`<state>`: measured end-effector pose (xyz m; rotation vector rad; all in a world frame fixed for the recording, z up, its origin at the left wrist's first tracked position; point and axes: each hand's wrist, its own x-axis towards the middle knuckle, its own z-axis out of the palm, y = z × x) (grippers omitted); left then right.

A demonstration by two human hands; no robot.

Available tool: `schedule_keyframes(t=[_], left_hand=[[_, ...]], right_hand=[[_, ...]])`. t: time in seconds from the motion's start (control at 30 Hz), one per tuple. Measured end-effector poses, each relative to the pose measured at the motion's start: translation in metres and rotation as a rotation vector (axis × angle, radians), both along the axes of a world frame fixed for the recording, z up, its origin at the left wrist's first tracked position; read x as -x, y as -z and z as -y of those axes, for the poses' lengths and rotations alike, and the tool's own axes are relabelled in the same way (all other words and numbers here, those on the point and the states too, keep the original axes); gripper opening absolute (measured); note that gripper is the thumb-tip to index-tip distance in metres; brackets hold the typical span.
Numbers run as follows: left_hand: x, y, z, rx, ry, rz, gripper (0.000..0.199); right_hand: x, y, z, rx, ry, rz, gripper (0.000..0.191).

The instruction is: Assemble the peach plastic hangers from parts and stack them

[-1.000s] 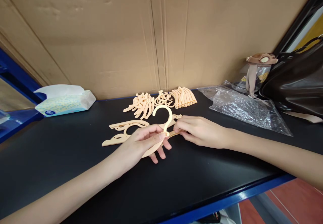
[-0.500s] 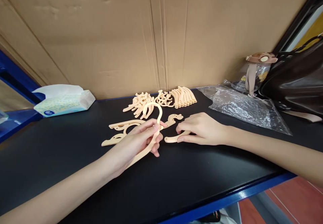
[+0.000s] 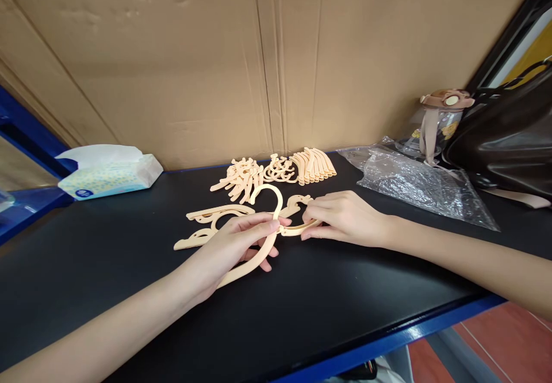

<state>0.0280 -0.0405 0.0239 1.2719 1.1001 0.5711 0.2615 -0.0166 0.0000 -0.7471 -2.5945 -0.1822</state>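
My left hand pinches a beige hook together with a curved beige arm piece where the two meet. The hook points up and curls to the left. My right hand grips a second curved arm piece, whose left end meets the joint at the hook's base. Whether the pieces are locked together cannot be made out. Beside my left hand lie flat beige pieces with cut-outs. Another shaped piece lies just behind the fingers of my right hand.
Piles of beige parts and a row of curved arms lie near the cardboard wall. A tissue pack sits at left. At right are a clear plastic bag, a bottle and a dark bag.
The hook and left piece have shifted slightly right. The piece in my right hand has tilted and risen a little, and its end now meets the hook's base.
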Motion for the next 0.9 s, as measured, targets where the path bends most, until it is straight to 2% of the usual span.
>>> schedule_keyframes(t=[0.3,0.43,0.6,0.9], left_hand=[[0.003,0.003,-0.001,0.026,0.073,0.025,0.021],[0.004,0.003,-0.003,0.025,0.083,0.014,0.026],[0.003,0.0,-0.004,-0.047,0.111,-0.043,0.031],[-0.002,0.0,-0.001,-0.136,0.08,-0.1,0.034]], right_hand=[[0.0,-0.001,0.002,-0.068,0.02,-0.007,0.032],[0.0,0.0,0.004,-0.069,0.03,-0.011,0.034],[0.002,0.002,0.006,-0.039,0.022,-0.028,0.033],[0.006,0.006,0.012,-0.018,0.021,0.011,0.037]])
